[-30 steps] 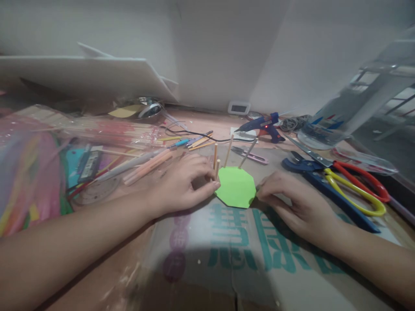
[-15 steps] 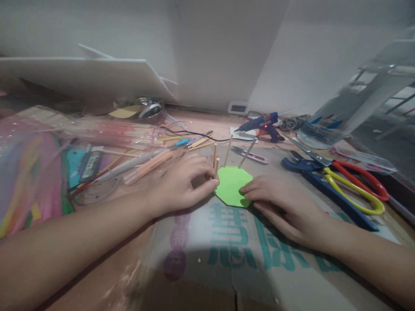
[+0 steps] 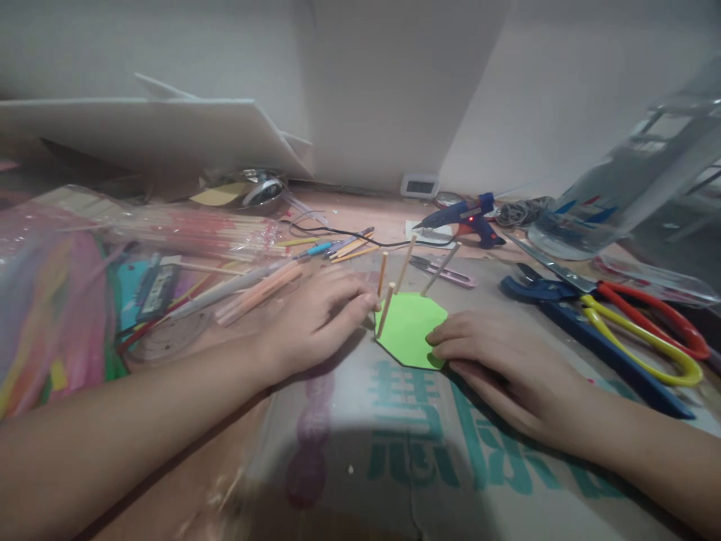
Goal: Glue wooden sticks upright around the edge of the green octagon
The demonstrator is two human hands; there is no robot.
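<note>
A bright green octagonal board (image 3: 408,330) lies on the cardboard, with several thin wooden sticks standing along its left and far edges. One front stick (image 3: 386,309) stands free of my fingers and leans slightly right. My left hand (image 3: 332,304) is at the left edge, thumb and fingers closed at the lower part of another wooden stick (image 3: 383,272); the exact contact is partly hidden. On the opposite side, my right hand (image 3: 501,364) grips the board's right edge, fingertips on top and thumb lower down at the rim.
Behind the board lie small pink snips (image 3: 442,270) and a blue glue gun (image 3: 459,218) with a red light. Pliers (image 3: 597,338), red-and-yellow-handled scissors (image 3: 653,330) and a large clear bottle (image 3: 597,195) are at right. Bagged sticks (image 3: 197,229) and coloured strips (image 3: 56,323) fill the left.
My left thumb and fingers have come off the front stick and shifted slightly away from me, to the stick behind it. My right hand stays on the board's edge. The view has shifted slightly.
</note>
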